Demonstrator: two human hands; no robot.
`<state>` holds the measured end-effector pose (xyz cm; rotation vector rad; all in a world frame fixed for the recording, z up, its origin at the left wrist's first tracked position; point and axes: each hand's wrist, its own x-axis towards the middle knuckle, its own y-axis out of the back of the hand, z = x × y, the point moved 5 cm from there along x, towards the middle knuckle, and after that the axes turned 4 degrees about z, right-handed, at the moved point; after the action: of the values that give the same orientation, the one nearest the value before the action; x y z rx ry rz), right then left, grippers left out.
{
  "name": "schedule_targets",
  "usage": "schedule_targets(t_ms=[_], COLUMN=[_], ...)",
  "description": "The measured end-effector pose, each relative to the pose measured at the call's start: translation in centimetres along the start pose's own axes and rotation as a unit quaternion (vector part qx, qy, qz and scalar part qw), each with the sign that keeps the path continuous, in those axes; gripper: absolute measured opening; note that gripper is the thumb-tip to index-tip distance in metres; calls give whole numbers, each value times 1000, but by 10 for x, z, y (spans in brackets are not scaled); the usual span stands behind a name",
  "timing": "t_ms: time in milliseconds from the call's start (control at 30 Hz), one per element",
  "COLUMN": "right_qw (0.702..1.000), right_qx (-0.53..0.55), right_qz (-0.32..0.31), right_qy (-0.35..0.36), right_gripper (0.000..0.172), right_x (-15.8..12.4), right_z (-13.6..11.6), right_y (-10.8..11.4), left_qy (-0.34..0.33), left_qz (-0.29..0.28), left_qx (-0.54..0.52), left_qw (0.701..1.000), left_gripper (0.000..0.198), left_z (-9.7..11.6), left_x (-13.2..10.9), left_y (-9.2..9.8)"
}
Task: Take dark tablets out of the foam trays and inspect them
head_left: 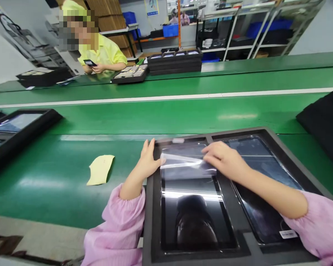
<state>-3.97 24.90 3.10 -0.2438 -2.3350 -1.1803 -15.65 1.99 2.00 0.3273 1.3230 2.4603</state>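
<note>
A dark tablet with a glossy screen lies in the left compartment of a black foam tray. Across its upper part is a sheet of clear film, its lower edge lifted and catching the light. My right hand pinches the film's right side between thumb and fingers. My left hand rests at the tray's upper left rim, fingers stretched out and thumb apart, the thumb touching or close to the film's left edge. A second tablet fills the right compartment, partly covered by my right forearm.
A pale yellow paper piece lies on the green bench, left of the tray. Another tray stands far left, dark material at right. Across the bench, a person in yellow holds a small device near stacked trays.
</note>
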Motion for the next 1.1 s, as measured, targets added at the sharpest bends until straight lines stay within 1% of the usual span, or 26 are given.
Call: schedule_targets(t_ms=[67, 133, 200, 267, 300, 333, 367, 400, 433, 467, 500, 533, 567, 600, 633, 667, 700, 767, 800, 867, 900, 933, 1000, 1100], right_qw=[993, 985, 980, 979, 980, 978, 970, 954, 932, 915, 913, 928, 950, 967, 972, 966, 959, 948, 944, 942, 944, 946, 951, 957], right_qx=[12, 37, 80, 128, 156, 183, 206, 224, 238, 244, 233, 193, 126, 44, -59, -127, -169, -213, -224, -233, -233, -230, -221, -206], right_qz=[49, 65, 61, 44, 12, -43, -117, -200, -274, -321, -334, -314, -273, -220, -169, -138, -120, -107, -107, -111, -112, -111, -105, -90], right_qy=[-104, -157, -173, -153, -125, -87, -49, -19, -4, -7, -25, -53, -85, -118, -151, -175, -192, -212, -216, -213, -207, -200, -190, -184], right_gripper=[29, 29, 28, 26, 24, 22, 19, 19, 22, 25, 25, 22, 19, 20, 24, 26, 27, 23, 20, 17, 17, 16, 15, 9], right_x=[6, 7, 3, -3, -7, -11, -17, -24, -30, -34, -34, -30, -23, -15, -8, -2, 3, 7, 7, 3, 0, -2, -6, -5], right_z=[25, 37, 34, 18, 6, -8, -23, -35, -43, -44, -39, -26, -8, 13, 36, 58, 77, 108, 118, 130, 132, 133, 133, 133], right_y=[6, 11, 14, 20, 23, 25, 26, 26, 29, 33, 39, 48, 59, 71, 84, 93, 99, 103, 101, 95, 92, 90, 88, 89], left_qy=[10, 18, 25, 27, 25, 20, 19, 22, 30, 36, 37, 27, 0, -42, -92, -146, -193, -263, -292, -345, -364, -380, -408, -433], left_qz=[3, 3, 3, 1, 0, -1, -4, -9, -14, -17, -15, -11, -7, -8, -20, -47, -85, -177, -217, -273, -282, -278, -241, -151], left_qx=[8, 16, 25, 34, 38, 36, 38, 51, 79, 119, 168, 216, 255, 273, 277, 266, 242, 189, 165, 136, 131, 130, 122, 67], left_qw=[1000, 1000, 999, 999, 999, 999, 999, 998, 996, 992, 985, 976, 967, 961, 956, 952, 947, 929, 917, 888, 878, 872, 872, 886], left_gripper=[41, 40, 40, 42, 44, 49, 56, 64, 71, 76, 78, 77, 74, 70, 67, 63, 60, 56, 54, 55, 57, 58, 53, 34], left_z=[-3, -5, -4, -1, 1, 4, 6, 8, 11, 15, 22, 33, 48, 67, 89, 111, 132, 167, 179, 193, 195, 196, 192, 184], left_x=[1, 2, 2, 2, 2, 2, 3, 4, 5, 7, 7, 6, 2, -5, -14, -27, -41, -69, -80, -95, -98, -98, -93, -84], left_y=[-1, -3, -4, -3, -2, 0, 1, 3, 5, 7, 9, 10, 9, 7, 1, -8, -20, -49, -64, -90, -99, -106, -110, -104])
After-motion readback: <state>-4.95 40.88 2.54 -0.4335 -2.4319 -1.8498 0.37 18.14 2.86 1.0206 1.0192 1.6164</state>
